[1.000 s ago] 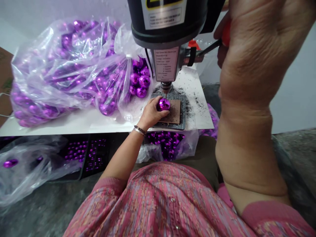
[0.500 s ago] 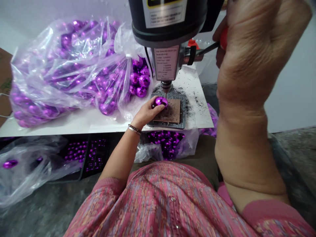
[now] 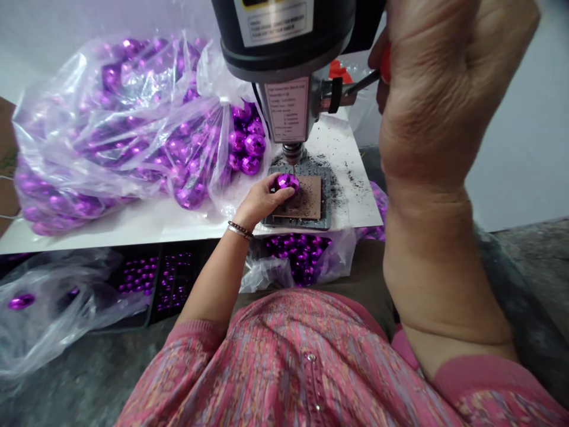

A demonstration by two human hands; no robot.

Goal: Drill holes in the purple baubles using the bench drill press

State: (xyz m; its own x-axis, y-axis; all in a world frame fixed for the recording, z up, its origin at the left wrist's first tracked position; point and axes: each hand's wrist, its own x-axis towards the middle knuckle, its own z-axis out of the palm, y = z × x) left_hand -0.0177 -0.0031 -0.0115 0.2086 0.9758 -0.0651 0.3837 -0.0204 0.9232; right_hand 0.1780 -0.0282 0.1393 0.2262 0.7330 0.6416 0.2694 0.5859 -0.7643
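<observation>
Between the thumb and fingers of my left hand (image 3: 260, 200) is a shiny purple faceted ball (image 3: 288, 182). The hand holds it over a brown board (image 3: 309, 198) on the grey base (image 3: 326, 204) of a bench drill press (image 3: 287, 110). The thin drill bit (image 3: 294, 168) points down at the ball's right side; whether it touches the ball I cannot tell. Up at the right, close to the camera, my right hand (image 3: 427, 89) is closed around the red-knobbed feed lever (image 3: 367, 81) of the drill. Most of its fingers are hidden behind the hand.
A big clear plastic bag (image 3: 111, 130) of purple balls lies on the white tabletop (image 3: 146, 222) at left. Dark shavings are scattered round the drill base. Below the table edge are an open bag of purple balls (image 3: 302, 255) and black trays (image 3: 173, 279) with purple pieces.
The view has shifted slightly, so the drill and the right hand appear a little further left. Both hands keep their holds, on the ball and on the lever.
</observation>
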